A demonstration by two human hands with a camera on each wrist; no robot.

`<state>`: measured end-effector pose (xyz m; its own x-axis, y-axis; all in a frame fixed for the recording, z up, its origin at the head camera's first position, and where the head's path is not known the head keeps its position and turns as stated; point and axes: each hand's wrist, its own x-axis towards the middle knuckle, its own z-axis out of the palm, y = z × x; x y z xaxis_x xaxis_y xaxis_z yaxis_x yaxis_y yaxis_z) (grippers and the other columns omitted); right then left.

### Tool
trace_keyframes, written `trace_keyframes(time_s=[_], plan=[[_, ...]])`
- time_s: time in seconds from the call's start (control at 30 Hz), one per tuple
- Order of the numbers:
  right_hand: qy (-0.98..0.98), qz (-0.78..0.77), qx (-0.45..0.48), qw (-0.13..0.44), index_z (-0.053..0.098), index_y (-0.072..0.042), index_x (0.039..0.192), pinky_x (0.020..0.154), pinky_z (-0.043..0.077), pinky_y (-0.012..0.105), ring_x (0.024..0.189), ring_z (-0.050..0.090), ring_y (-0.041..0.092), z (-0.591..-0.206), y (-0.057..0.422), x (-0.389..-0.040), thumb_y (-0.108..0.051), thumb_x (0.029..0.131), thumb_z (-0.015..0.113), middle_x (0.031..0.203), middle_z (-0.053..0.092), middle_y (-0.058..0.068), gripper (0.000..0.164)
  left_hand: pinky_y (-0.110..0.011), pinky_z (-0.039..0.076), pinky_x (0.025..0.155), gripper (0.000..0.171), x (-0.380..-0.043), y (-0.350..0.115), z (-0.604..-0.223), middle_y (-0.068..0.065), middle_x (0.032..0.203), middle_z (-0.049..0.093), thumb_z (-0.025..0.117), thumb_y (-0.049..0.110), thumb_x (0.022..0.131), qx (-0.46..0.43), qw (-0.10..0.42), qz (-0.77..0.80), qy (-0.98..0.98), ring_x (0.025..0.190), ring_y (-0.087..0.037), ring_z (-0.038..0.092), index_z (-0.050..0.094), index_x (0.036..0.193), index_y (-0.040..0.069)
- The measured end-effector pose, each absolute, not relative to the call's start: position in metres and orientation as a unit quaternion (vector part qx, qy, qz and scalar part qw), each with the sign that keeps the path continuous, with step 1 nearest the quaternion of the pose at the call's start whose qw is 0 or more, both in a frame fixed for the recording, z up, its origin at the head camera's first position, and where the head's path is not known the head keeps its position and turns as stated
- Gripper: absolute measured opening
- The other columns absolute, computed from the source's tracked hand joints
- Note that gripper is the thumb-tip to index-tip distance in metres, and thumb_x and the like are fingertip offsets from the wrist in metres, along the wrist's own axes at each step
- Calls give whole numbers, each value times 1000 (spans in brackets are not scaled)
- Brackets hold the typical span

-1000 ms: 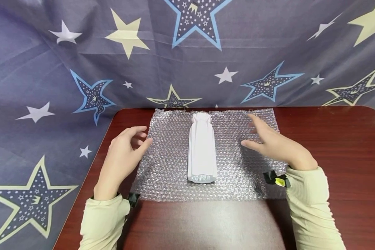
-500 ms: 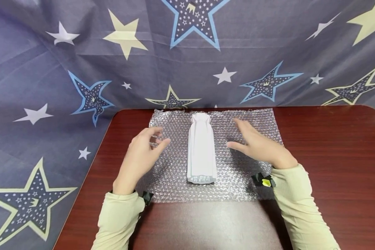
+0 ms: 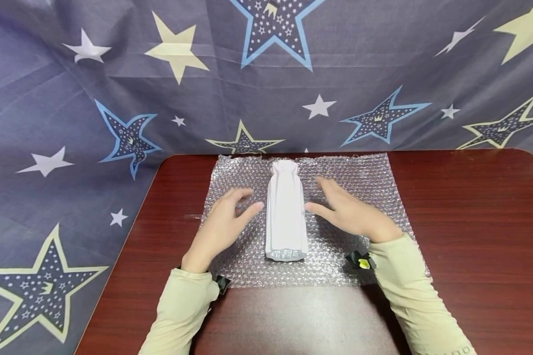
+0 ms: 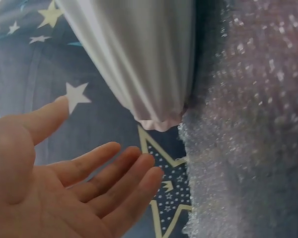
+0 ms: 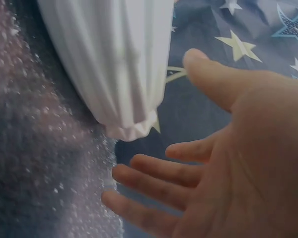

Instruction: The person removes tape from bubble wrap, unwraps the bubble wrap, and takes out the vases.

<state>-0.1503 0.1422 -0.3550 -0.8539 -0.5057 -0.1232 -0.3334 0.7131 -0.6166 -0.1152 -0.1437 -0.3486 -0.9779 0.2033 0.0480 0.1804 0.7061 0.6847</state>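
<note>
A white fluted vase [image 3: 286, 212] lies lengthwise on a sheet of bubble wrap [image 3: 333, 266]. Its narrow, ruffled rim points to the far side, and its wider grey base faces the near side. Left of the vase is my left hand [image 3: 222, 224], thumb toward it and fingers relaxed, holding nothing. On the other side my right hand [image 3: 353, 214] stands with fingers spread and its thumb tip right at the vase's edge. Both wrist views show the pleated vase [image 4: 144, 54] above relaxed fingers and bare palms.
The bubble wrap covers the back middle of a dark red wooden table [image 3: 475, 222]. Behind and to the left hangs a grey-blue cloth [image 3: 266, 93] printed with stars. Small black straps [image 3: 222, 284] sit at both wrists.
Both hands have moved inward from the edges of the bubble wrap to either side of the vase. The vase and the wrap lie as before.
</note>
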Motion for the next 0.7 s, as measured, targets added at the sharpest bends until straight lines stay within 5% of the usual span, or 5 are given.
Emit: trace_keyframes(time_s=[0.33, 0.53, 0.7], plan=[[912, -296, -240, 152, 10, 4, 157, 122, 16, 52, 150, 18, 38, -364, 126, -151, -61, 102, 33, 163, 13, 25, 88, -44, 51, 99, 67, -119, -134, -365, -13, 134, 57, 54, 51, 99, 113, 69, 383, 914, 117, -26, 61, 43, 148, 6], [903, -312, -265, 130, 20, -4, 157, 112, 38, 51, 127, 54, 32, -367, 120, -149, -55, 103, 41, 157, 33, 19, 77, -42, 52, 98, 62, -121, -133, -371, -13, 132, 59, 56, 46, 100, 137, 79, 393, 906, 116, -25, 61, 45, 147, 6], [902, -316, -260, 136, 19, -6, 158, 114, 36, 50, 125, 56, 31, -368, 118, -149, -55, 102, 41, 159, 31, 17, 77, -42, 51, 99, 65, -121, -130, -376, -10, 133, 60, 57, 48, 98, 138, 102, 407, 897, 118, -24, 61, 42, 149, 9]])
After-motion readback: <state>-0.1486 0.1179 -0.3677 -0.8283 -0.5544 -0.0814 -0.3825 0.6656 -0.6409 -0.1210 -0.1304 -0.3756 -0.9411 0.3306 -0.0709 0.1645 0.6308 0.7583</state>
